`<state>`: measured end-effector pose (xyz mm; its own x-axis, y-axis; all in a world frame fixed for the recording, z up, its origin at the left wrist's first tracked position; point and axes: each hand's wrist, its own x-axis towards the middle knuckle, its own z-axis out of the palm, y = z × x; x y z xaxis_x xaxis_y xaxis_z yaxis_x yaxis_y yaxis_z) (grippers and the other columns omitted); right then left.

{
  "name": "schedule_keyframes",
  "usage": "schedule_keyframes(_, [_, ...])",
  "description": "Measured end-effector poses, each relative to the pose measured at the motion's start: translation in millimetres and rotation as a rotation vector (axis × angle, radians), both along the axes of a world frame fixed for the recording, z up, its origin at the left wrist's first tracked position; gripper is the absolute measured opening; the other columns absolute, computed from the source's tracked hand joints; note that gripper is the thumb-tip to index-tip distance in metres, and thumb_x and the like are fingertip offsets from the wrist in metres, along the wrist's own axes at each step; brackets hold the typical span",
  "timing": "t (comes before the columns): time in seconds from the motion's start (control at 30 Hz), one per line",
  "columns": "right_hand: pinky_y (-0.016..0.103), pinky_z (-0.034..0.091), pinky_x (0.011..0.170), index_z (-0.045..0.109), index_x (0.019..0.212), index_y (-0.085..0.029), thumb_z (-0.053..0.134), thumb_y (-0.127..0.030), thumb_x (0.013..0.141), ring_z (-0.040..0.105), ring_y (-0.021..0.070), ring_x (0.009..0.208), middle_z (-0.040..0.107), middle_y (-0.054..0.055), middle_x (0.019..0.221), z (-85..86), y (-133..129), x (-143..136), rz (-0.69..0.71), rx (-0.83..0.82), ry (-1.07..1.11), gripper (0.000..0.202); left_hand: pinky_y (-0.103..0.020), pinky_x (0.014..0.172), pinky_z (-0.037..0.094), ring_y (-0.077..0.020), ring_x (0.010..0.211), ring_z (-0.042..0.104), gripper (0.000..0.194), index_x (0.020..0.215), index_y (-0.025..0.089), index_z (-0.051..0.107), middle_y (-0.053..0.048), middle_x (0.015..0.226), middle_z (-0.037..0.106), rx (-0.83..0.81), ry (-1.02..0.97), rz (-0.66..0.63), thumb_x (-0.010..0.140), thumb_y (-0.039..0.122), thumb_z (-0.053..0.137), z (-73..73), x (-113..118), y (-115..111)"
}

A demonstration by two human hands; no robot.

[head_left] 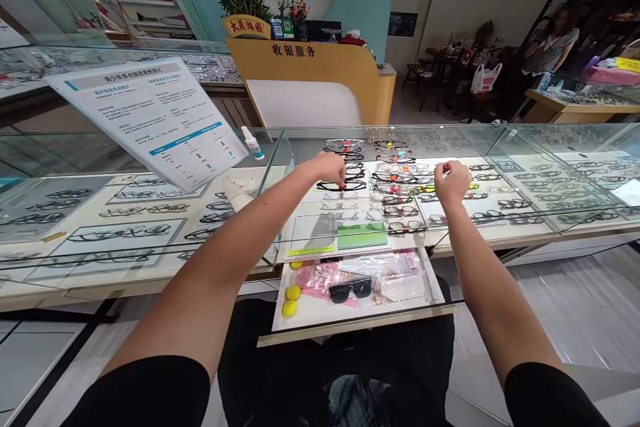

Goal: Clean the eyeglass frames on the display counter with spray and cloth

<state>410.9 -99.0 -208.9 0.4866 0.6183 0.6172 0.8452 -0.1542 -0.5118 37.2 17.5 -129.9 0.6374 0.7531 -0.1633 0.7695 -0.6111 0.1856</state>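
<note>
Glass-topped bench point(170, 283), pale body, front drawer point(433, 283) pulled out. White printed sheet point(155, 120) and small white bottle point(253, 145) on top at left. Middle: two columns of eyeglasses point(403, 211), green card point(363, 235) nearer the front edge; rows of frames point(120, 233) either side. Reflections; can't tell which eyeglasses sit on or under the top. In drawer: dark sunglasses point(351, 289), pink packets point(320, 277), yellow round items point(289, 308).

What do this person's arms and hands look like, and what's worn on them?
The left sleeve and the right sleeve are both short and black, with no marking visible. The forearms below are bare. Neither the left hand nor the right hand wears a glove, and no watch or bracelet shows at either wrist.
</note>
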Motion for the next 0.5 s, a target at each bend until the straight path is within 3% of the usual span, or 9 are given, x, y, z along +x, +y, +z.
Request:
schedule_keyframes(0.27, [0.051,0.041,0.097,0.054,0.079,-0.025,0.053,-0.032,0.098,0.059,0.0319,0.098,0.076,0.015,0.098,-0.9,1,-3,0.017,-0.042,-0.006,0.02,-0.046,0.117,0.033,-0.0331,0.119,0.063,0.026,0.076,0.018,0.083,-0.011,0.085,0.079,0.039,0.062,0.009,0.075,0.042,0.093,-0.8,3,-8])
schedule_keyframes(0.5, [0.052,0.04,0.098,0.052,0.078,-0.025,0.052,-0.031,0.098,0.06,0.0332,0.1,0.077,0.015,0.099,-1.8,0,-5,0.013,-0.067,-0.011,0.021,-0.048,0.113,0.036,-0.0392,0.127,0.056,0.022,0.08,0.023,0.086,-0.014,0.086,0.078,0.04,0.131,0.016,0.075,0.044,0.09,10.0,-6,-20])
